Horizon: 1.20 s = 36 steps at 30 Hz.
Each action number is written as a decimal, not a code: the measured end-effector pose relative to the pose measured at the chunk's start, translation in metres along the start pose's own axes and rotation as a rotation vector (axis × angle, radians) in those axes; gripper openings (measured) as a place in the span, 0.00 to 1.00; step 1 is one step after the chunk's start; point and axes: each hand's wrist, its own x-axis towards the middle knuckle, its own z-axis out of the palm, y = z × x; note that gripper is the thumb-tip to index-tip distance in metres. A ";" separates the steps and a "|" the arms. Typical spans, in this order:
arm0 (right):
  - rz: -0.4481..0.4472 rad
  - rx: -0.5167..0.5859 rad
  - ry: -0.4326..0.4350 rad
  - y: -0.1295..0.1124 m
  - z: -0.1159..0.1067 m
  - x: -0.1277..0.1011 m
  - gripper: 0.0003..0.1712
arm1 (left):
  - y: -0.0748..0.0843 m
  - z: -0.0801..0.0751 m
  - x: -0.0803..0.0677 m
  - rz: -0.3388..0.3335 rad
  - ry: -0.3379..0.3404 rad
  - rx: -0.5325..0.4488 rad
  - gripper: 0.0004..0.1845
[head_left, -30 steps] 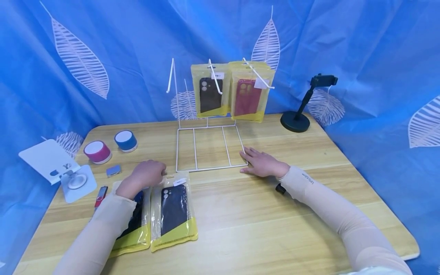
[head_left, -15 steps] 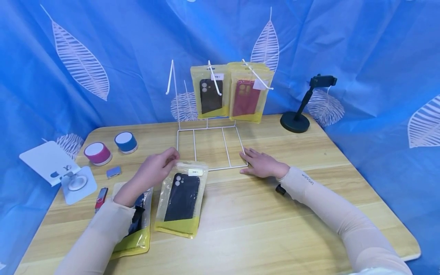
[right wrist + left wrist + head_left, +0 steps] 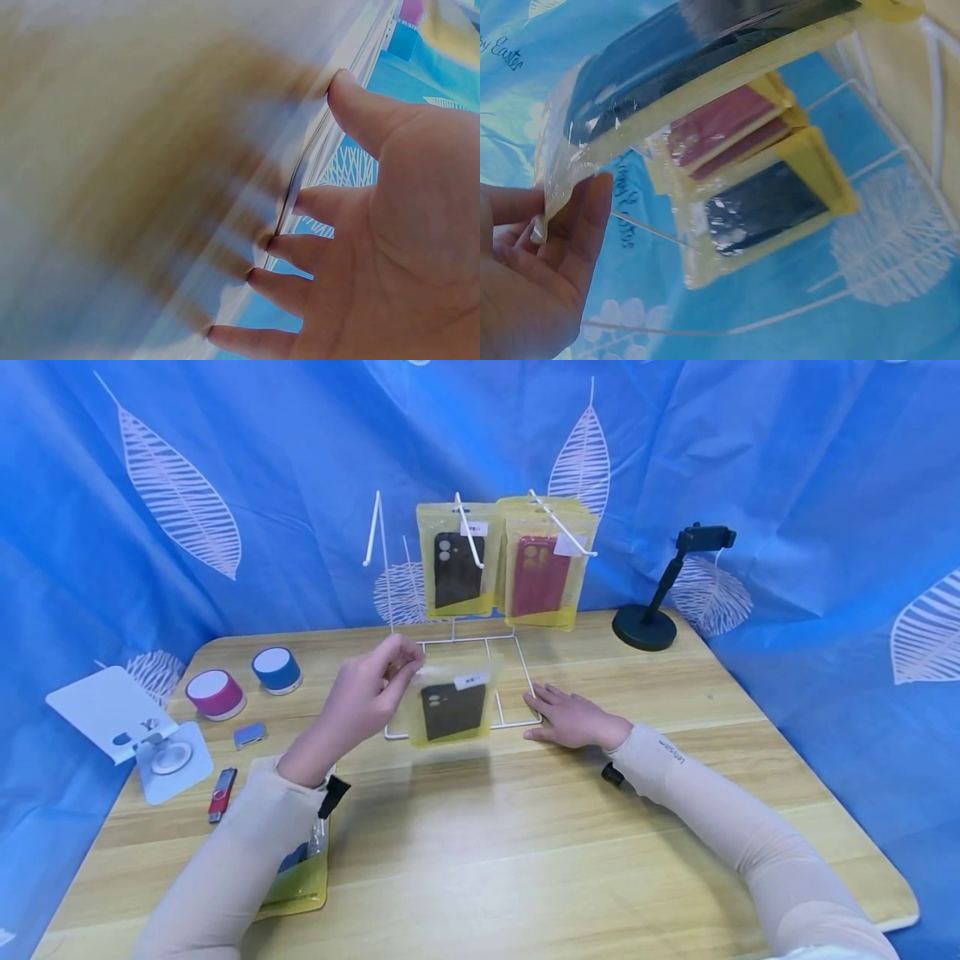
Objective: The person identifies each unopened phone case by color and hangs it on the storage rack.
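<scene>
Two small speakers (image 3: 243, 682) by a white stand (image 3: 120, 722) — black phone holder (image 3: 660, 593) far right.

A black phone case in a clear, yellow-edged packet (image 3: 452, 707) hangs upright in the air, pinched at its top corner, above the white wire rack base (image 3: 510, 723)

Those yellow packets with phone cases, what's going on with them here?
A person's left hand pinches the top corner of a yellow-and-clear packet holding a black phone case, lifted above the wooden table in front of a white wire display rack. The right hand rests flat beside the rack's base. Two packets hang on its hooks; another lies under the left arm.
</scene>
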 end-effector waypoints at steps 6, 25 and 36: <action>0.004 -0.001 -0.006 0.003 0.002 0.001 0.46 | 0.017 0.001 0.039 0.058 0.149 -0.047 0.03; 0.015 0.003 -0.024 0.003 0.003 0.003 0.47 | 0.013 0.017 0.099 0.005 0.260 -0.113 0.05; -0.007 -0.002 0.013 -0.001 0.000 0.000 0.45 | -0.013 0.023 0.123 -0.222 0.214 -0.058 0.07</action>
